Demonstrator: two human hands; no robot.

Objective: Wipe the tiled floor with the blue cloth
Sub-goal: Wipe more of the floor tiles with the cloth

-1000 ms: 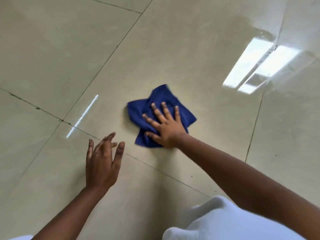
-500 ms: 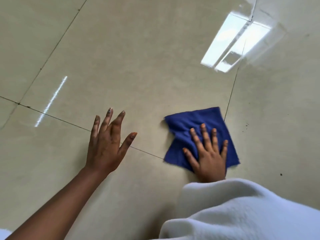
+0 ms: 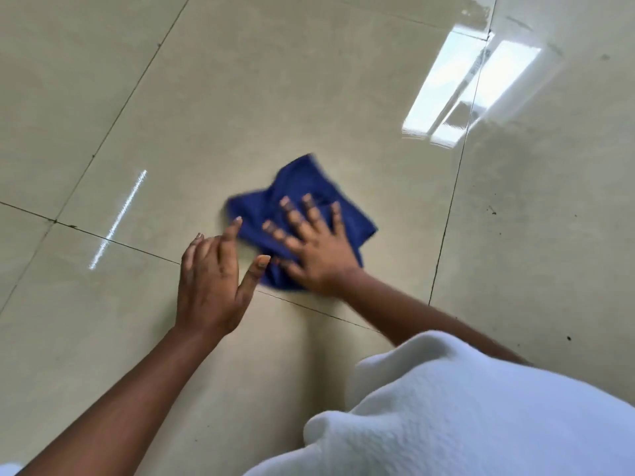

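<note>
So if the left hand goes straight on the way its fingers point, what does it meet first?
Probably the crumpled blue cloth: the left hand points up-right, its fingertip already at the cloth's edge; whether it touches is unclear.

No readable text, label, brand, number or sign is showing anywhere in the head view.
</note>
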